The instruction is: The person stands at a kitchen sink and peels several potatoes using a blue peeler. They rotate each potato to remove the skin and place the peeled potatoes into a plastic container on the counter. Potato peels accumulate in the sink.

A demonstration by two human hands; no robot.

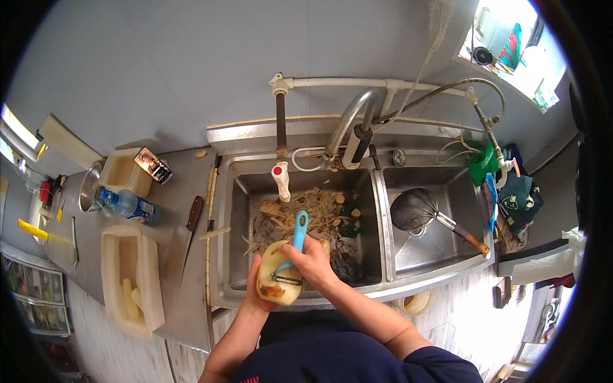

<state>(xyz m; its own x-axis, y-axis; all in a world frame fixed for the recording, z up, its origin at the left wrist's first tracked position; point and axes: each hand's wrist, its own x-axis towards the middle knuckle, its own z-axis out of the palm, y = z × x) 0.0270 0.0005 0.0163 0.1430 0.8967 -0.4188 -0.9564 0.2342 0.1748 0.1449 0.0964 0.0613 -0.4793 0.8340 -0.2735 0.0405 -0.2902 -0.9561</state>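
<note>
A large pale root vegetable [271, 258], probably a potato, rests in my left hand [257, 287] above the front of the left sink basin [306, 179]. Brown patches of skin remain on its upper and lower ends. My right hand [313, 263] grips a peeler [300, 232] by its light blue handle, and the blade lies against the vegetable's lower face. Below my hands, many pale peelings [306, 203] cover the basin floor, with a dark scouring pad [342, 271] near the front right. My left fingers are partly hidden behind the vegetable.
On the left counter lie a kitchen knife [190, 230], a plastic bottle [129, 207] and a phone [153, 165]. A cream bin [154, 287] there holds peeled pieces. A white-ended tap [281, 179] overhangs the basin. The right basin [433, 256] contains a wire strainer [414, 210].
</note>
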